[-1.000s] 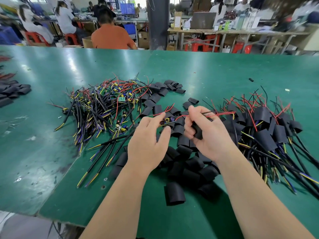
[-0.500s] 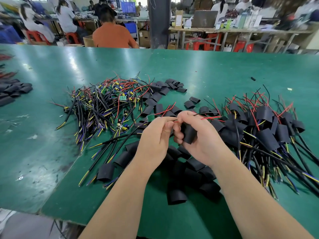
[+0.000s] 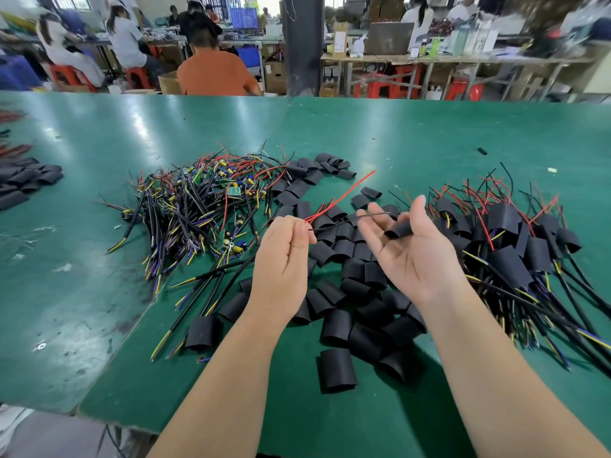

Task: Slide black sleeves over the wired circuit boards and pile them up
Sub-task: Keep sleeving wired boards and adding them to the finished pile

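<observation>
The hands have parted: the left hand (image 3: 284, 259) pinches red and black wires (image 3: 340, 196). At its three o'clock, the right hand (image 3: 411, 259) lies open, a sleeve (image 3: 400, 230) loose on its fingers. Threading likely restarts.

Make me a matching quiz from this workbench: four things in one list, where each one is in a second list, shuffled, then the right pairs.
Things
1. pile of unsleeved boards
2. pile of sleeved boards
3. red wire
4. single black sleeve

Places
A. lying on the open right hand
B. on the table, left of both hands
C. pinched by the left hand
D. on the table, right of both hands

Pairs: 1-B, 2-D, 3-C, 4-A
</observation>
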The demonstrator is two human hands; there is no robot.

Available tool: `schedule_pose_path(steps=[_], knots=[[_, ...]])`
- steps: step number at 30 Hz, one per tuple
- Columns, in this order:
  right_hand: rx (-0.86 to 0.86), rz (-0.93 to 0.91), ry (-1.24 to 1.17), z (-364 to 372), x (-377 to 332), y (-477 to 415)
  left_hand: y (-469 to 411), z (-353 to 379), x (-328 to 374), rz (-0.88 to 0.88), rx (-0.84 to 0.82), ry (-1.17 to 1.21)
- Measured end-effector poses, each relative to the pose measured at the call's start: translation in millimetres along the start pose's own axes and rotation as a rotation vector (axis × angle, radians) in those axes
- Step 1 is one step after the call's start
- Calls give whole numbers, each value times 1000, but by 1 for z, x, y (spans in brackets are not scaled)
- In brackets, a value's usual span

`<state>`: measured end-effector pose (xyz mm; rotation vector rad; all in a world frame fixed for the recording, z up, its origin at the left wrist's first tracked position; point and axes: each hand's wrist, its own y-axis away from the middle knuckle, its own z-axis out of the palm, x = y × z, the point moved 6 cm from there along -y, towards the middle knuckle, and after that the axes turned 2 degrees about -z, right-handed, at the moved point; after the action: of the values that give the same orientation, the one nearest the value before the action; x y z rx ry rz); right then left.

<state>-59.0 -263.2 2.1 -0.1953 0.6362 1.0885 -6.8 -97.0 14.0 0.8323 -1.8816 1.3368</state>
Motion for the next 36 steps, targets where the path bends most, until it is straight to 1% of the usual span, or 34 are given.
schedule_pose_path(steps=[5, 8, 10, 13, 16, 19, 21, 23, 24, 27, 29, 32, 36], knots=[[62, 61, 330, -3, 5, 0, 0, 2, -1, -17, -21, 25], [63, 44, 452, 0, 7, -1, 0, 3, -1, -51, -26, 98], [-6, 21, 427, 4, 11, 1, 1, 2, -2, -109, -21, 165], [-81, -14, 236, 6, 12, 5, 2, 1, -6, -180, -9, 210], [-17, 10, 107, 5, 10, 9, 1, -1, -7, -214, -9, 209], [104, 55, 192, -5, 11, 9, -1, -2, -8, -217, -4, 195], [105, 120, 142, -8, 15, 11, -2, -3, -8, -193, 2, 172], [24, 223, 51, -2, 21, 17, -1, -3, -8, -160, 7, 146], [-37, 273, 52, 3, 24, 20, -1, -3, -9, -147, 9, 127], [-218, 354, 167, 17, 34, 30, -2, -1, -10, -108, 28, 83], [-310, 347, 190, 23, 38, 34, -2, -1, -10, -90, 32, 66], [-435, 326, 138, 29, 39, 39, -2, 0, -10, -87, 27, 53], [-487, 249, 46, 32, 34, 37, -2, 1, -10, -71, 18, 59]])
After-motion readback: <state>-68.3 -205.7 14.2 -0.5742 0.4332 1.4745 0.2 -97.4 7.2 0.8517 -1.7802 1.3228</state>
